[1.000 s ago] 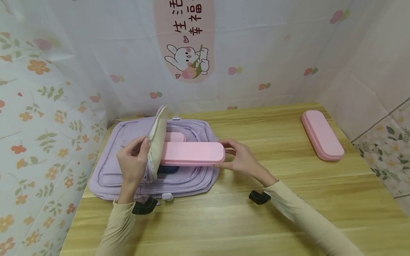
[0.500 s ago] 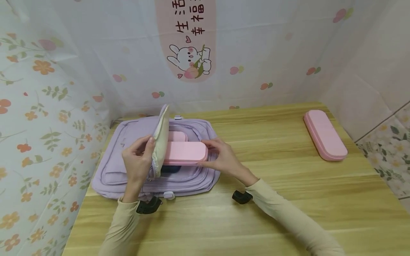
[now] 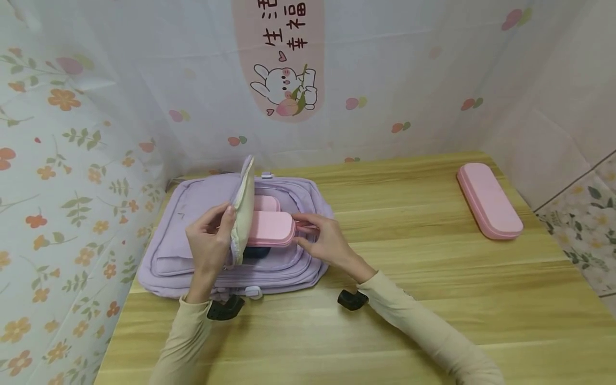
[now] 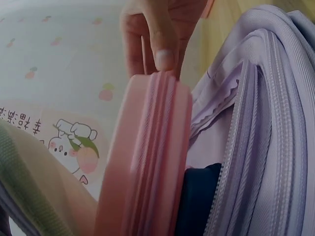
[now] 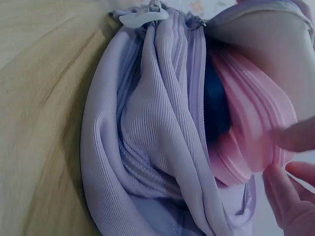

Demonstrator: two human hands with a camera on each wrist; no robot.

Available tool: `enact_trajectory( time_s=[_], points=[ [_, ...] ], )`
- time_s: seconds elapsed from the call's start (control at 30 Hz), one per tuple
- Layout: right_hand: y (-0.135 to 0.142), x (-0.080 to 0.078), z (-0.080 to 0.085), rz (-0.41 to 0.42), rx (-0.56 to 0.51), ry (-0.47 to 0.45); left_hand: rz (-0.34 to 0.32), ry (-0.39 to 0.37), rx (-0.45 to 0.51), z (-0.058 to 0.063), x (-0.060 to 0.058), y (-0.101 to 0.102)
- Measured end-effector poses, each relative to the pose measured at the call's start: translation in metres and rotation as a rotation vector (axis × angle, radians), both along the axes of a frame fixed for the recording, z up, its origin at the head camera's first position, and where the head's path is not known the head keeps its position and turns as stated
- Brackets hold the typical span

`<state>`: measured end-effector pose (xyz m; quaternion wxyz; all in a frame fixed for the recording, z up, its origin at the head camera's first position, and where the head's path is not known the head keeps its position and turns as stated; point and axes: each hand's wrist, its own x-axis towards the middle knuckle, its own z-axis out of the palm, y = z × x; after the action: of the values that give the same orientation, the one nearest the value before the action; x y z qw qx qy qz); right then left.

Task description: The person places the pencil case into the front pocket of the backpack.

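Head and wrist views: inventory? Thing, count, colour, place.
Table: 1, wood-toned, below
Backpack: 1, lilac, table's left
Flap: 1, lilac and cream, raised
Front case: 1, pink, partly behind flap
Inner case: 1, pink, in backpack
Loose case: 1, pink, table's right
Dark item: 1, navy, in backpack
Buckles: 2, pale, backpack's edges
Printed cloth: count unclear, white, behind and left
Floral panel: 1, pale, right edge
Sleeves: 2, beige, head view's bottom
Devices: 2, black, sleeve ends
Left hand: 1, bare, holding flap
Right hand: 1, bare, at front case's end
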<state>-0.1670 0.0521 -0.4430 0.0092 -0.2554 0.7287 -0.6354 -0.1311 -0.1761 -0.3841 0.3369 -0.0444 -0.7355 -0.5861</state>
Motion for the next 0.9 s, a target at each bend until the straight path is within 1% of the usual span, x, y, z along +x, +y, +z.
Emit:
enact_trajectory(
  time_s=[0.17, 0.4, 0.5, 0.67, 0.77, 0.9],
  points=[
    [-0.011, 0.000, -0.002, -0.003, -0.026, -0.026, -0.013, 0.003, -0.011, 0.000, 0.000, 0.003],
    [-0.022, -0.003, -0.002, -0.030, -0.054, -0.056, 0.002, -0.006, -0.016, -0.003, -0.001, 0.007],
    [-0.025, -0.004, -0.003, -0.045, -0.070, -0.074, -0.002, -0.015, -0.007, -0.005, -0.001, 0.009],
    [-0.031, -0.005, -0.003, -0.036, -0.103, -0.101, -0.014, -0.030, 0.022, -0.006, -0.001, 0.011],
    [-0.033, -0.004, -0.003, -0.037, -0.082, -0.100, -0.016, -0.034, 0.030, -0.007, -0.001, 0.011],
    [-0.030, -0.005, -0.002, -0.071, 0.003, -0.021, -0.016, -0.042, 0.033, -0.009, -0.001, 0.009]
  ],
)
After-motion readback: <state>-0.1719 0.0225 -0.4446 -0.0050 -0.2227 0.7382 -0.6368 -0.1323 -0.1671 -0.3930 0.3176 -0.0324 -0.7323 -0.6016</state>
